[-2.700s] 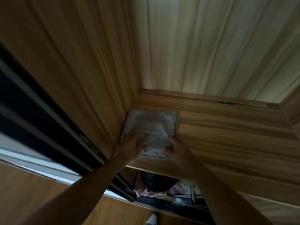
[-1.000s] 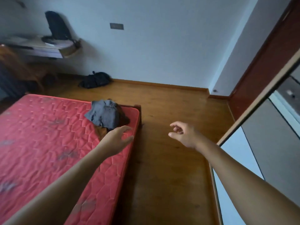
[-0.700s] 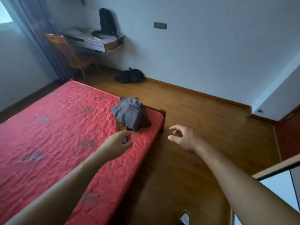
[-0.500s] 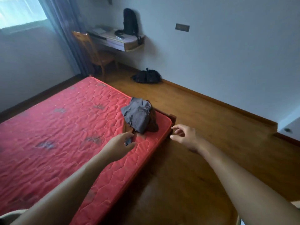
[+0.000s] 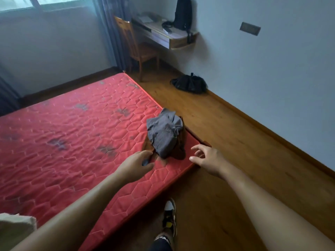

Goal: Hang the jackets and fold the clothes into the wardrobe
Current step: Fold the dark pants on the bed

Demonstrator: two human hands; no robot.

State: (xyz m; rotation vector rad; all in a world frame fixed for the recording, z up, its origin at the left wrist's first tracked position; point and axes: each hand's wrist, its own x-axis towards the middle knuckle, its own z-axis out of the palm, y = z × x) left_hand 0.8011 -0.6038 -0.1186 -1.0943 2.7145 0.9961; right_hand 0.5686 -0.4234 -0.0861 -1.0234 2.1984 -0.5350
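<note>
Both hands have drawn closer to the crumpled grey garment point(image 5: 164, 134), which lies on a brown cloth point(image 5: 179, 151) at the near corner of the red mattress point(image 5: 72, 133); half a second ago they were short of it. The left hand point(image 5: 135, 165) is just beside the pile, fingers loosely curved, grasping nothing; the right hand point(image 5: 210, 158) is spread wide and empty at the mattress corner.

Open way in from the near side and from above to the crumpled grey garment point(image 5: 164, 134) at the corner of the red quilted mattress point(image 5: 72, 133). Flanked just beside by the left hand point(image 5: 136, 163) and the right hand point(image 5: 208, 158). Bare mattress leftward, bare wooden floor point(image 5: 226, 133) rightward.
</note>
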